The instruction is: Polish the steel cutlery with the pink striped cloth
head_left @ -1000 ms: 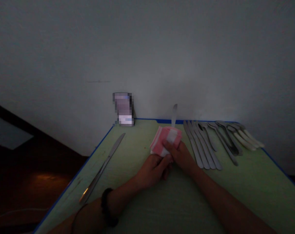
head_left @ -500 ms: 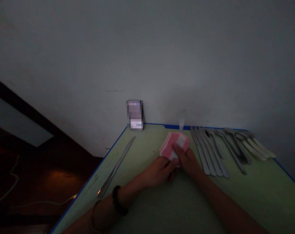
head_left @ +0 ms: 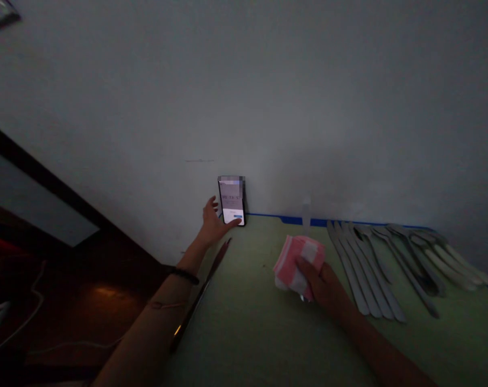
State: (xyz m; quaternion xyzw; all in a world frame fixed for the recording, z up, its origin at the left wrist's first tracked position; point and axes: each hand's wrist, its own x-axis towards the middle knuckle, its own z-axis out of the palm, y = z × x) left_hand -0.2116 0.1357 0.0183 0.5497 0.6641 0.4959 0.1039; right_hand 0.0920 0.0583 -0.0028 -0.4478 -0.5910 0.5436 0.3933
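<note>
My left hand is stretched out to a phone that leans upright against the wall at the table's back edge; its fingers are spread and the thumb touches the lower part of the screen. My right hand grips a folded pink and white cloth wrapped round a knife, whose blurred blade sticks up beyond the cloth. A long knife lies on the green table under my left forearm.
A row of several knives and spoons lies side by side at the table's right. The table has a blue rim and stands against a white wall. Left of it are a dark floor and a cable.
My left hand has let go of the cloth and reached forward and left to the phone. The right hand keeps the cloth and knife. The camera has turned a little to the left.
</note>
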